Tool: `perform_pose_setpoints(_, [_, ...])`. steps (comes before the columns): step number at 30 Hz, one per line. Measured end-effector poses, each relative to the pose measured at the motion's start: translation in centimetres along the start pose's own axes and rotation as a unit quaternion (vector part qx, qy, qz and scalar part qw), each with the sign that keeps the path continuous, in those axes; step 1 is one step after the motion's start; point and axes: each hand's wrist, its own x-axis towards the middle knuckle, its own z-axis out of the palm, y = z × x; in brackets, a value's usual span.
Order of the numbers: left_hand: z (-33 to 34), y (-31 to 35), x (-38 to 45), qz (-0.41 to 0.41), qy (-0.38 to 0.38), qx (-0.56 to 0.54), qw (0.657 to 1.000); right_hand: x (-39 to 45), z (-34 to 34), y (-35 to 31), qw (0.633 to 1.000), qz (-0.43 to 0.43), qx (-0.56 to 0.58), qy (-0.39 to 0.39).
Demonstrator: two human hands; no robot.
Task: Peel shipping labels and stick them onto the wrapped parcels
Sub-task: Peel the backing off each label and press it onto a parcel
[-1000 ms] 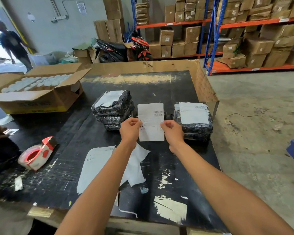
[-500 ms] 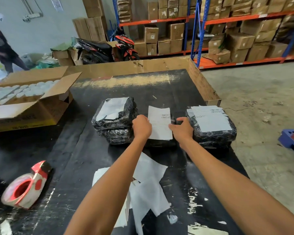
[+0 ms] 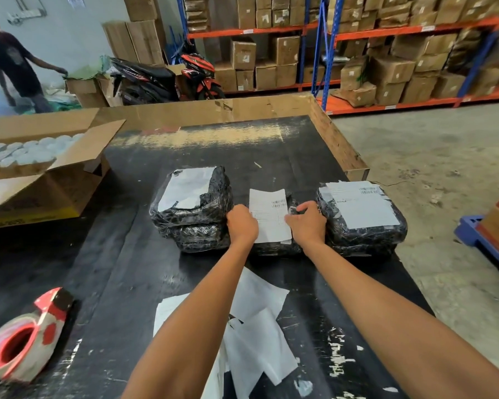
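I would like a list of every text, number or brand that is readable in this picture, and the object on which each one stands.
No text can be quoted with certainty.
Shipping label under both hands: barcode and printed lines, too small to read.
Label on the right parcel: barcode and print, blurred.
Label on the left parcel: looks blank.
Yellow strip of the open carton: dark print, unreadable.
Shelf boxes: small stickers, unreadable.

Middle parcel (image 3: 274, 248) mostly hidden under label (image 3: 268, 216).

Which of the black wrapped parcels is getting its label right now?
The middle parcel, between the other two. Both hands, left and right, press a label onto it; the outer parcels already carry theirs.
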Motion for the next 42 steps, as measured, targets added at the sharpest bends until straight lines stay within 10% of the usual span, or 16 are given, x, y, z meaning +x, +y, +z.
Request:
perform_pose_setpoints(20, [0.7, 0.2, -0.8, 0.015, 0.015, 0.051, 0.998, -0.9, 0.5, 0.5, 0.983, -0.122, -0.138, 0.011])
perform_pose_setpoints(25, [1.2, -0.3, -0.8, 0.136, 0.028, 0.110, 0.984, 0.8, 1.1, 1.8, 0.970, -0.194, -0.144, -0.011])
perform_pose_setpoints(32, [2.0, -0.9, 2.4, 0.190, -0.168, 0.225, 0.941, 3.9, 1.9, 1.7, 0.946, -0.166, -0.254, -0.119])
perform_pose_setpoints(42, [2.8, -1.3, 3.3, 0.150, -0.205, 0.214, 0.943, 4.7, 2.4, 2.0, 0.944, -0.126, -0.269, -0.144])
